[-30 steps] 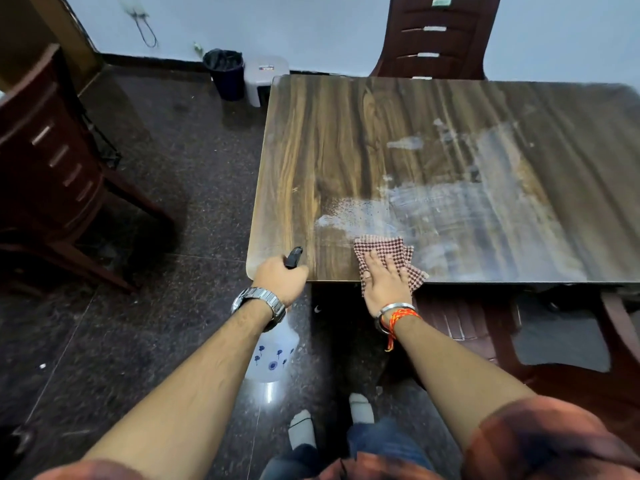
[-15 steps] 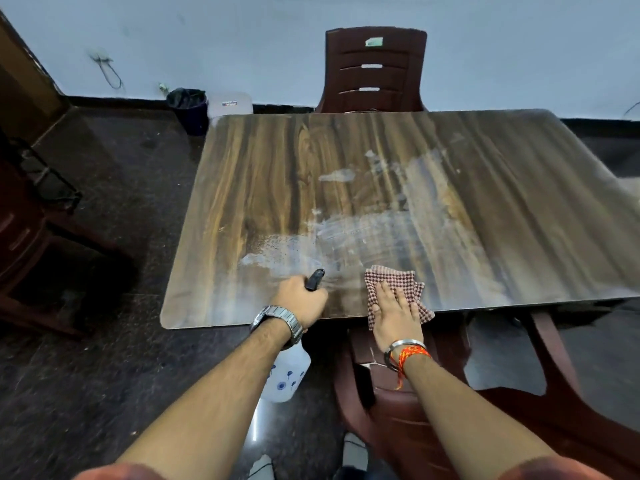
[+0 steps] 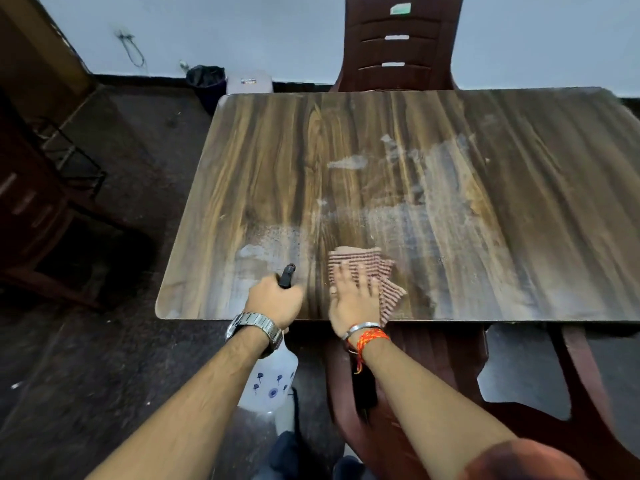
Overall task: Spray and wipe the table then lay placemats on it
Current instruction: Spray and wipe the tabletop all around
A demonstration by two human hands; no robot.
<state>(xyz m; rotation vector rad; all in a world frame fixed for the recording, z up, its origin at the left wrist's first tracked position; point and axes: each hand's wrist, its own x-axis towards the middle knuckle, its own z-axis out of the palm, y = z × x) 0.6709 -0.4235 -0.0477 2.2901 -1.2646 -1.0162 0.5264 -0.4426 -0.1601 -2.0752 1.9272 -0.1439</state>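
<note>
At table [image 3: 263, 174] edge: left hand [image 3: 273, 299] grips spray bottle [image 3: 268, 386]; right hand [image 3: 353, 303], fingers [image 3: 362, 276] flat, presses cloth [image 3: 356, 256]; chair [image 3: 433, 368] below.

A red-and-white checked cloth [image 3: 360, 259] is showing under the right hand [image 3: 353, 301]. Below the left hand [image 3: 275, 301] and its grip, the spray bottle [image 3: 273, 379] is showing white with small blue flowers; above the grip, its nozzle [image 3: 286, 275] is showing black. Beyond both hands, the table [image 3: 277, 168] is showing streaked brown wood grain, smeared whitish.

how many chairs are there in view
3. The far chair stands behind the table; the near chair is tucked under its near edge; the left chair is dim. More may be hidden off frame.
</note>
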